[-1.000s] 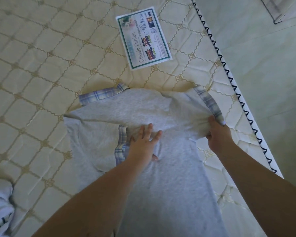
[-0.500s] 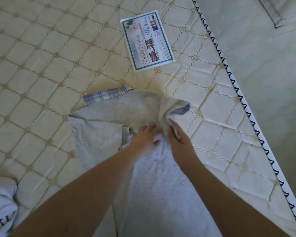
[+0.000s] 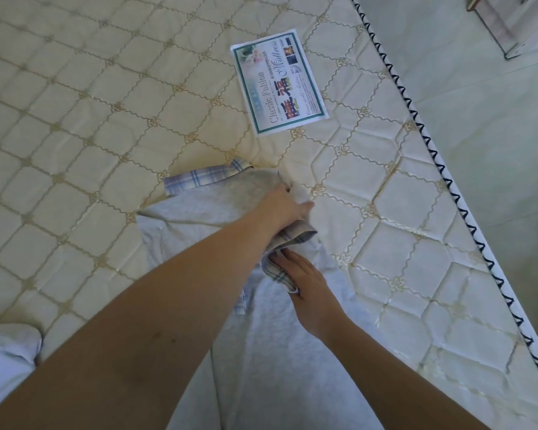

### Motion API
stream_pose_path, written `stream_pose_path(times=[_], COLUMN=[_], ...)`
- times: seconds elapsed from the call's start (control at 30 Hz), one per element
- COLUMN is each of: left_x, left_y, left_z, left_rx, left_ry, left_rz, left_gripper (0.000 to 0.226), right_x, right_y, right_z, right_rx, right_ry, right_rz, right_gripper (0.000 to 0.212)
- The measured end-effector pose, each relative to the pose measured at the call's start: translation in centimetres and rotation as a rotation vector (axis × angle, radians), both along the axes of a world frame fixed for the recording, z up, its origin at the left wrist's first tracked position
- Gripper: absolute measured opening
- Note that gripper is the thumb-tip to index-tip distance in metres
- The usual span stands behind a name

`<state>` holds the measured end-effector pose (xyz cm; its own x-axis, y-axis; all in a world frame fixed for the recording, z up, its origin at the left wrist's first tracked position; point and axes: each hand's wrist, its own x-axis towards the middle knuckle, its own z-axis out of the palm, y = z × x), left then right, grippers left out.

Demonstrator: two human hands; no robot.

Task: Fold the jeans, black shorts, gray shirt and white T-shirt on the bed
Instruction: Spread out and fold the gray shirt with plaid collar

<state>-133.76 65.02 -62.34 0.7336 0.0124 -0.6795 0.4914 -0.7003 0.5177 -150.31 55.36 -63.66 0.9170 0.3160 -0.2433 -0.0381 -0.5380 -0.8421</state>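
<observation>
The gray shirt point(image 3: 218, 209) lies on the bed point(image 3: 75, 119), its body running from the near edge of the view up the middle, with plaid-trimmed sleeves. One plaid cuff point(image 3: 199, 178) sticks out at the far left of the shirt. The left hand point(image 3: 280, 206) reaches across to the far right corner of the shirt and rests flat on the gray cloth, fingers extended. Just nearer, the right hand point(image 3: 298, 274) lies on the folded-in right sleeve point(image 3: 292, 237), fingers fairly straight, pressing its plaid cuff down on the shirt's body. A white garment point(image 3: 7, 352) shows at the near left edge. A printed label point(image 3: 278, 83) lies on the mattress farther off, right of centre. The floor point(image 3: 479, 119) runs along the bed's right side.
</observation>
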Motion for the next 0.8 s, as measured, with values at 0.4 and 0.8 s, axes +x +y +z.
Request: stream_pose_path(times=[0.4,0.8], left_x=[5.1,6.6], left_y=[1.7,1.1], left_z=[-3.3,-2.2], left_rx=[0.562,0.292], left_ry=[-0.478,-0.294], left_rz=[-0.602,-0.616], left_gripper=[0.051,0.039], right_x=[4.4,14.0], right_y=[-10.5,-14.3], right_z=[-0.2,-1.1], right_rx=[0.307,0.057], right_ry=[0.344,0.657], right_rz=[-0.963,-0.52], right_gripper=[0.009,0.053])
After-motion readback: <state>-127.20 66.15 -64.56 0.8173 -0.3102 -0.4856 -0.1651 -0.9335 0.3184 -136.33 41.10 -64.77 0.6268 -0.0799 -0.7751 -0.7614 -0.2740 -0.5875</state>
